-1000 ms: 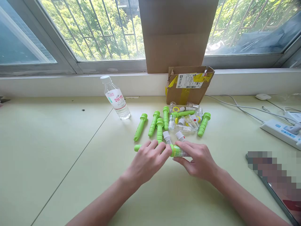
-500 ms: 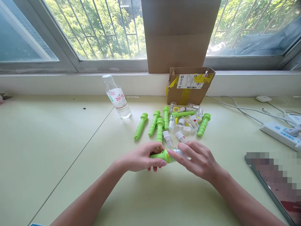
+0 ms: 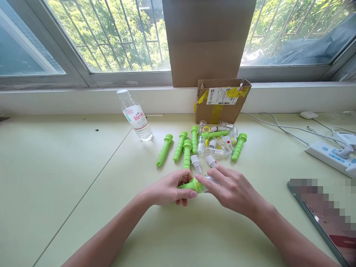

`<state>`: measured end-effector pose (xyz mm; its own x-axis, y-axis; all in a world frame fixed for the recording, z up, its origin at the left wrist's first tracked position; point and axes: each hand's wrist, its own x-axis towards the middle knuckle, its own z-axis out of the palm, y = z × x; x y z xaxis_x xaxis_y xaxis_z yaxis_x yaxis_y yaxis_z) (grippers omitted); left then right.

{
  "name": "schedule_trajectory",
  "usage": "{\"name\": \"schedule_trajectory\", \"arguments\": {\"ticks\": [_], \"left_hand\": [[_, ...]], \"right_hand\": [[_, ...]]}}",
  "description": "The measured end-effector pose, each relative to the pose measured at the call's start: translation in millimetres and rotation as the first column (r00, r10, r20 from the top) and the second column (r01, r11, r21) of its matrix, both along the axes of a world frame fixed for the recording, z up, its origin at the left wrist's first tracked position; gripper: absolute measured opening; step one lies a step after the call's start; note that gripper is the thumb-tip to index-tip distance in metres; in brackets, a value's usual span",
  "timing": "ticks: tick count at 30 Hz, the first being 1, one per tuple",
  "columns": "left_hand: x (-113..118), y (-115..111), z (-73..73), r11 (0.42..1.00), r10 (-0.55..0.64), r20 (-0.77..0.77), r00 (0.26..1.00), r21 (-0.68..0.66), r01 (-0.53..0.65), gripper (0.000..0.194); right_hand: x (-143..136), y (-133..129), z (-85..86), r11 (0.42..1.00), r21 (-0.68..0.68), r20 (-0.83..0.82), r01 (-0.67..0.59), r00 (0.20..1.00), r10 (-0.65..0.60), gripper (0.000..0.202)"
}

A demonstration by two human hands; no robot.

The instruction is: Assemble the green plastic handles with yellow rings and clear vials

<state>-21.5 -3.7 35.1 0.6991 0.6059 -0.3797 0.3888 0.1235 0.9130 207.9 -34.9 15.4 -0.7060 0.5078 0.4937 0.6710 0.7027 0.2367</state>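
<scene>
My left hand (image 3: 167,187) is wrapped round a ribbed green tube (image 3: 191,185), with thumb in front and fingers behind. A clear plastic piece (image 3: 212,180) joins the tube's right end, and my right hand (image 3: 232,189) grips it, partly covering it. Just beyond my hands lie two white-capped clear pieces (image 3: 195,163) (image 3: 211,161). Several green tubes (image 3: 164,150) are spread behind them, one of them (image 3: 239,147) at the right. Among these sits a pile of clear plastic tubes (image 3: 224,144) with yellow rings (image 3: 206,129) and small white parts.
A water bottle (image 3: 136,118) stands at the back left. An open cardboard box (image 3: 222,105) rests against the sill. Cables run to a white power strip (image 3: 330,159) on the right, with a phone (image 3: 319,218) nearer the front.
The view has shifted slightly, so the objects appear a little further left. Both hands keep hold of the joined pieces, with little visible movement.
</scene>
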Motion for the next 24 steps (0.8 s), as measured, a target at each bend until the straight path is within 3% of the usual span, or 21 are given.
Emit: {"name": "schedule_trajectory", "arguments": {"ticks": [3,8,13,15,18,20,22,24], "left_hand": [[-0.7,-0.5,3.1,0.999,-0.021,-0.043,0.999,0.041,0.022,0.034],[3.8,-5.7,2.8,0.952,0.039,-0.128,0.991,0.307,0.002,0.024],[6.0,-7.5,1.6,0.941,0.051,-0.165,0.985,0.338,0.008,0.021],[4.0,-5.8,4.9,0.952,0.042,-0.191,0.981,0.304,0.018,0.023],[0.6,-2.9,9.9,0.994,-0.049,-0.272,0.961,0.086,0.075,0.031],[0.5,-2.9,10.5,0.99,-0.135,-0.326,0.936,-0.017,0.137,0.027],[3.7,-6.0,8.3,0.982,-0.121,-0.389,0.913,0.088,0.167,0.023],[9.8,-11.8,4.0,0.941,0.02,-0.45,0.893,0.309,0.134,0.026]], "right_hand": [[-1.4,-1.3,-1.2,1.0,-0.006,-0.023,-0.003,1.0,0.003,0.035],[-1.4,-4.4,-2.3,0.999,-0.038,-0.044,0.015,0.999,-0.016,0.032],[-1.3,-5.9,-6.6,0.996,-0.088,-0.058,0.026,0.998,-0.031,0.03],[-3.0,-5.7,-7.8,0.998,-0.065,-0.081,0.013,0.997,-0.018,0.03],[-7.9,-5.8,-7.3,0.998,0.048,-0.121,-0.036,0.992,0.041,0.033],[-11.8,-6.1,-6.3,0.99,0.126,-0.132,-0.064,0.988,0.081,0.032],[-15.0,-6.2,-6.5,0.984,0.172,-0.142,-0.04,0.988,0.065,0.028],[-17.1,-5.8,-8.3,0.98,0.192,-0.161,0.045,0.987,-0.014,0.02]]}}
